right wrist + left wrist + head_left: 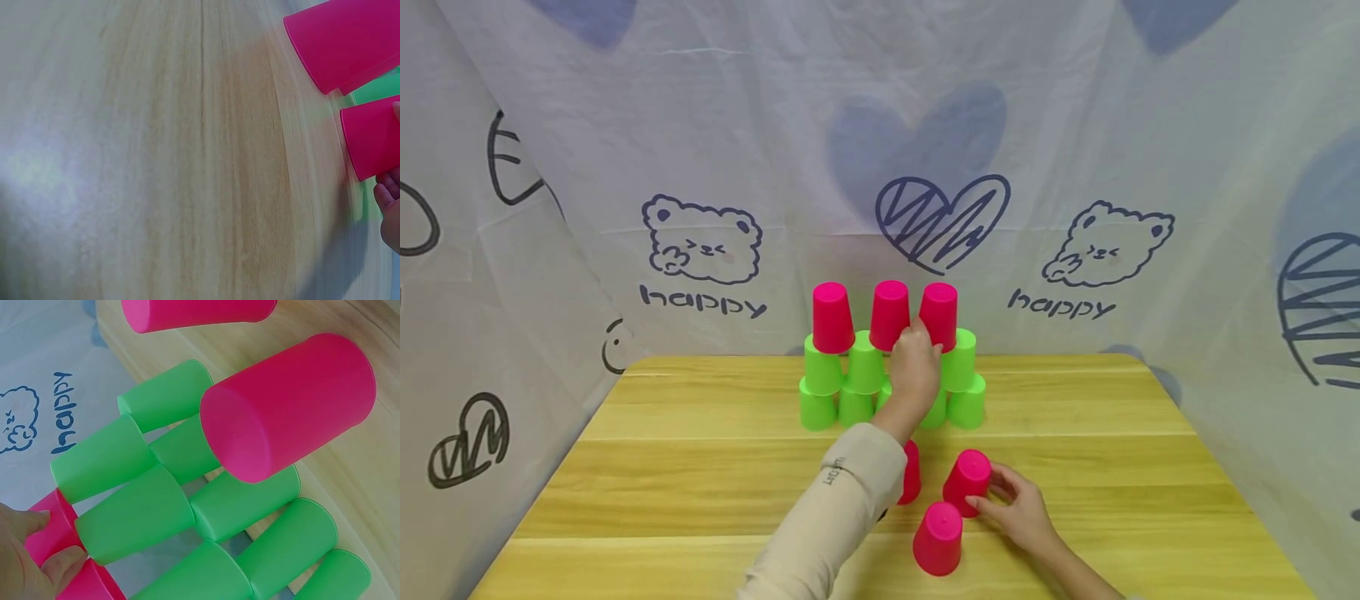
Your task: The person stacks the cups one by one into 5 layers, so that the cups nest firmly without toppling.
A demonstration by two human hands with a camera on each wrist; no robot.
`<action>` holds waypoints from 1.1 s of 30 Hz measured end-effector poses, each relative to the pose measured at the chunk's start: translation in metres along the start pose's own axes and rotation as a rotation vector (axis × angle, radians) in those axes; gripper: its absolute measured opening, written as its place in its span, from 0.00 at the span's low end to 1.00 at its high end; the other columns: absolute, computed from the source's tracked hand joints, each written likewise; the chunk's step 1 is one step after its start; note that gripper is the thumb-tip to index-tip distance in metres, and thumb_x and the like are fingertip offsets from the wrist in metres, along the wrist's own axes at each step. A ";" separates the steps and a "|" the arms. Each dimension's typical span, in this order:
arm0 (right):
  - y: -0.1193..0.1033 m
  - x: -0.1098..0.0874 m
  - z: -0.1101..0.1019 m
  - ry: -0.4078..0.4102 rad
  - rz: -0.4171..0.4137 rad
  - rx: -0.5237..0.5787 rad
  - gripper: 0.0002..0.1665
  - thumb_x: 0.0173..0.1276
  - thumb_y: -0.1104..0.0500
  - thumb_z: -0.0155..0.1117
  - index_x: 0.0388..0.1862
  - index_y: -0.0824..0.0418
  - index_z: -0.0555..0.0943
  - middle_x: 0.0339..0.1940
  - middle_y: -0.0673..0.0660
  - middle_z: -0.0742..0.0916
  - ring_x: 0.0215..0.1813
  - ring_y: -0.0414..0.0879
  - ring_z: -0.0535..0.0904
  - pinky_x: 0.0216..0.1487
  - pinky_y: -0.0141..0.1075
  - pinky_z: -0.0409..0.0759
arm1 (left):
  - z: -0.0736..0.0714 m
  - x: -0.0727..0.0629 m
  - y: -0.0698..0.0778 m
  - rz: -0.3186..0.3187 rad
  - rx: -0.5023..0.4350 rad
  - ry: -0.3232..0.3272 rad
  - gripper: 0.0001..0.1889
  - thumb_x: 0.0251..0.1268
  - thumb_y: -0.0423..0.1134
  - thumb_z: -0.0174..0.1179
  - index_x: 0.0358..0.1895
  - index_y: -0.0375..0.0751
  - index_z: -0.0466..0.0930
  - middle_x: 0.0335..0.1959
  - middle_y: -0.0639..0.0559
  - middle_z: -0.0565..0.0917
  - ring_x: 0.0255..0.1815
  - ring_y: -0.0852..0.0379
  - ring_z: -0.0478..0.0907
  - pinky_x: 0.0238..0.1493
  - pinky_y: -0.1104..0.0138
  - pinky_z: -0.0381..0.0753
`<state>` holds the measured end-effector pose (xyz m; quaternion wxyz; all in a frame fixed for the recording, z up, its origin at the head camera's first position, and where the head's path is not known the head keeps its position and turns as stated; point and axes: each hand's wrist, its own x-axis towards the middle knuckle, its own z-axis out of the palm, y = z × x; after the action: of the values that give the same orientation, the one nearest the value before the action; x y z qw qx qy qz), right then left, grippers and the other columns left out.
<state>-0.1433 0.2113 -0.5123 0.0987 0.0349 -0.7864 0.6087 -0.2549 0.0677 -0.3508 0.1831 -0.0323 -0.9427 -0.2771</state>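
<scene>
Green cups (823, 364) stand upside down in two stacked rows. On the upper row sit three upside-down pink cups: left (832, 318), middle (890, 315) and right (942, 312). My left hand (916, 367) pinches the right pink cup, with fingers on both sides of it in the left wrist view. Nearer me, my right hand (1018, 510) grips another pink cup (967, 482) between thumb and fingers; whether its rim touches the table I cannot tell. A pink cup (938, 540) stands beside it, and one more (912, 473) is half hidden behind my left sleeve.
A wooden table (700, 492) carries everything. Behind it hangs a pale curtain (820, 167) printed with hearts and bears. The left forearm's sleeve (842, 500) crosses above the table and hides some lower green cups.
</scene>
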 end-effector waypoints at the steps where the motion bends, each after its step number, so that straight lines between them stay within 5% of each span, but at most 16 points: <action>1: 0.000 0.000 0.000 0.000 0.001 0.001 0.27 0.46 0.73 0.72 0.49 0.74 0.77 0.44 0.68 0.83 0.41 0.28 0.78 0.47 0.23 0.80 | 0.000 0.000 0.000 0.002 0.000 0.001 0.18 0.58 0.39 0.63 0.47 0.30 0.73 0.36 0.41 0.83 0.39 0.47 0.83 0.39 0.63 0.84; 7: 0.001 -0.001 -0.001 0.009 0.016 0.012 0.27 0.46 0.73 0.71 0.49 0.74 0.77 0.44 0.67 0.83 0.41 0.28 0.78 0.47 0.22 0.79 | -0.002 -0.006 -0.005 0.052 -0.072 0.026 0.20 0.58 0.38 0.63 0.50 0.29 0.73 0.38 0.40 0.83 0.41 0.47 0.83 0.42 0.62 0.84; 12: 0.000 0.000 -0.001 0.006 0.037 0.006 0.27 0.47 0.72 0.72 0.49 0.74 0.77 0.45 0.65 0.83 0.41 0.28 0.78 0.47 0.21 0.78 | -0.001 -0.018 -0.011 0.155 -0.164 0.104 0.24 0.56 0.37 0.65 0.55 0.28 0.74 0.44 0.39 0.83 0.47 0.47 0.81 0.46 0.62 0.83; 20: -0.001 0.000 -0.003 -0.004 0.037 -0.005 0.27 0.47 0.72 0.71 0.49 0.74 0.77 0.45 0.68 0.83 0.41 0.28 0.77 0.47 0.22 0.79 | -0.006 -0.034 -0.031 0.232 -0.298 0.188 0.22 0.53 0.38 0.67 0.49 0.28 0.78 0.45 0.39 0.84 0.46 0.47 0.81 0.47 0.61 0.82; 26: 0.001 0.001 -0.004 -0.006 0.059 -0.008 0.28 0.48 0.72 0.71 0.51 0.74 0.76 0.48 0.69 0.82 0.42 0.26 0.76 0.48 0.22 0.78 | 0.001 -0.049 -0.058 0.307 -0.475 0.085 0.21 0.53 0.37 0.67 0.47 0.25 0.77 0.42 0.35 0.83 0.42 0.44 0.81 0.39 0.61 0.85; 33: 0.001 0.002 -0.004 -0.018 0.067 0.008 0.29 0.49 0.71 0.71 0.52 0.74 0.75 0.48 0.69 0.82 0.43 0.27 0.76 0.48 0.21 0.77 | 0.007 -0.063 -0.085 0.256 -0.546 -0.088 0.25 0.52 0.38 0.68 0.52 0.27 0.75 0.50 0.36 0.81 0.51 0.45 0.78 0.48 0.58 0.82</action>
<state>-0.1455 0.2154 -0.5121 0.0710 0.0144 -0.7857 0.6143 -0.2123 0.0021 -0.4230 0.1602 -0.2109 -0.8286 -0.4933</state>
